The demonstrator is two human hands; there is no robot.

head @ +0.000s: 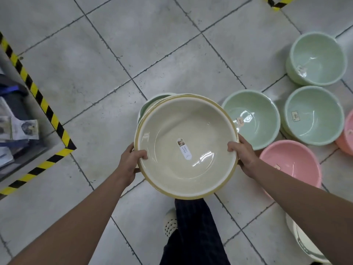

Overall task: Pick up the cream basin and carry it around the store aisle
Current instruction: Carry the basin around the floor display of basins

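From the cream basin [200, 127], floor tiles [172, 60] lie open twelve to one o'clock; green basins [250, 119] and a pink basin [292, 163] block two to four.

One cream round plastic basin [186, 148], mustard-rimmed. Four pale green round plastic basins [316, 58] [252, 115] [313, 115] [150, 105], one mostly hidden. Two pink round plastic basins [294, 159] [348, 134]. One white plastic basin [299, 240], partly hidden. Two bare hands: left hand [131, 161], right hand [243, 155].

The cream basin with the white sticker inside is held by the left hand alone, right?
Not quite: the head view shows both hands on it. The left hand grips the cream basin at its left rim, the right hand at its right rim. The white sticker is inside, as you say.
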